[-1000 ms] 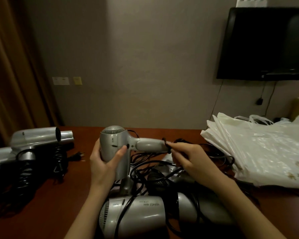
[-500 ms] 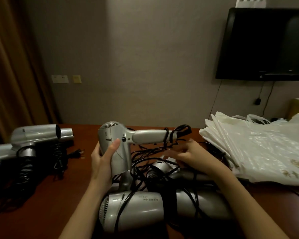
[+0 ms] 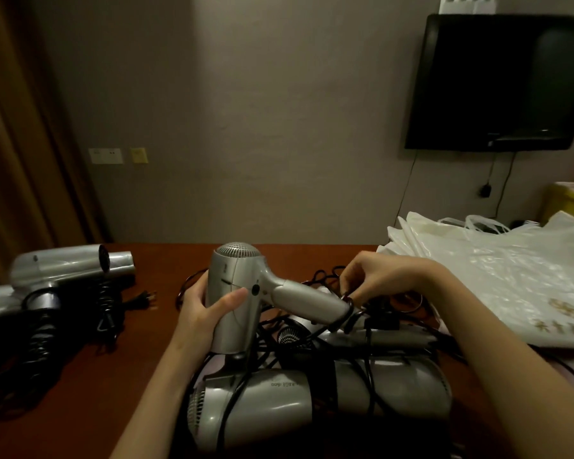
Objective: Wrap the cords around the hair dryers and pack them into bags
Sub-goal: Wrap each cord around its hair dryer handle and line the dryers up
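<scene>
Silver hair dryer, gripped round its barrel by the left hand, held above the tangle at mid-table. Handle now tilted down to the right, where half a second ago it lay level. Right hand risen over the handle end, fingertips pinching the black cord where a first loop circles it; a second ago only pressed there. Winding barely begun, probably many turns left. White plastic bags stacked flat at the right, apparently nothing inside. Wrapped dryers parked at the left, unbagged. More unwrapped dryers heaped below the hands.
</scene>
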`<state>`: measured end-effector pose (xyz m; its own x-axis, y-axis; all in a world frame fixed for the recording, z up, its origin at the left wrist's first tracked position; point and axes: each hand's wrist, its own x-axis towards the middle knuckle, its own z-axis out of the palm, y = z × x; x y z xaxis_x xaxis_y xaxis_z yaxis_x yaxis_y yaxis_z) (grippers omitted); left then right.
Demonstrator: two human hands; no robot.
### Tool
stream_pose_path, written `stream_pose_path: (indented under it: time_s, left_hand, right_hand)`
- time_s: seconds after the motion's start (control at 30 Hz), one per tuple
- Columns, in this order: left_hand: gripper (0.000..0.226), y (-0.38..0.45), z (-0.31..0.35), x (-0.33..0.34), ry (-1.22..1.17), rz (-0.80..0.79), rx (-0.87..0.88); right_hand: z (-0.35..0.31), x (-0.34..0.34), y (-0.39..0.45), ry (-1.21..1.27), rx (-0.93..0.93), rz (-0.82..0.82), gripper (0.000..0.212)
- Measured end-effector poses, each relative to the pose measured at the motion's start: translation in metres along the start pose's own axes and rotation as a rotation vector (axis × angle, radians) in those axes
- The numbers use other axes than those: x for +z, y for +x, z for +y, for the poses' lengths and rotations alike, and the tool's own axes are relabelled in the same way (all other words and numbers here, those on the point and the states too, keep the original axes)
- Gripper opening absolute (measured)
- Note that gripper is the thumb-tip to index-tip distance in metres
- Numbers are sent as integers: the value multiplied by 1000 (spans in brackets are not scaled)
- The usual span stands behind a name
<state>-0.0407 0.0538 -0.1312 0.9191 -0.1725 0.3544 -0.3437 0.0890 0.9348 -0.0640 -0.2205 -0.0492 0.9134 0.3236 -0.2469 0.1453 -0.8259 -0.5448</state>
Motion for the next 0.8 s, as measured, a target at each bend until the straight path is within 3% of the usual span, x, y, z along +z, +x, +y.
stream_pose_path:
  time_s: [0.13, 0.27, 0.37, 0.6, 0.8]
  left_hand:
    - [76, -1, 0, 1, -3, 15, 35]
    - [56, -2, 1, 0, 30, 31, 117]
    - [52, -1, 1, 0, 52, 98, 195]
    - [50, -1, 3, 1, 21, 250, 246]
    - [54, -1, 0, 3, -56, 361, 197]
  right_hand:
    - [-23, -17, -1, -150, -2, 94, 18]
    - [-36, -23, -10, -25, -51, 82, 23]
    - [-39, -14, -15, 69, -77, 212, 20]
    - [-36, 21, -18, 581, -196, 382, 32]
    - [-31, 61, -6, 840, -312, 546, 17]
